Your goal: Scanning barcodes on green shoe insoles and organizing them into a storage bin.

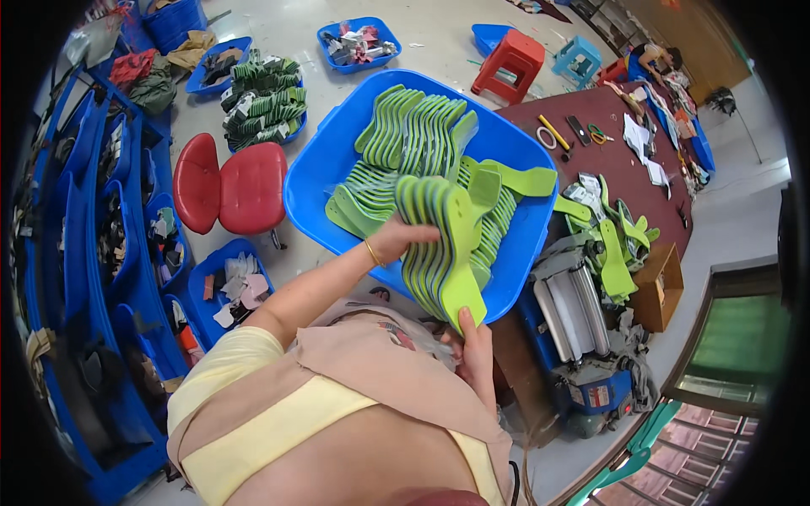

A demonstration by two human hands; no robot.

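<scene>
A thick stack of bright green, insole-shaped pieces (456, 236) is held upright in front of me, over the near side of a blue plastic tub (305, 192). My left hand (408, 239), with a bracelet at the wrist, wraps round the stack's left side at mid-height. At the lower end, my right hand (475, 354) grips the bottom of the same stack, thumb on the front piece; its other fingers are partly hidden. Inside the tub lie more green stacks (409, 126), in rows, and a loose green piece (527, 180) rests across the right rim.
Right of the tub stand a roller machine (569, 312) and more green pieces (614, 261). A dark red table (591, 173) bears scissors (599, 135) and tape. Left are a red chair (251, 192), blue bins (221, 274) and racks. Another person (650, 61) sits far right.
</scene>
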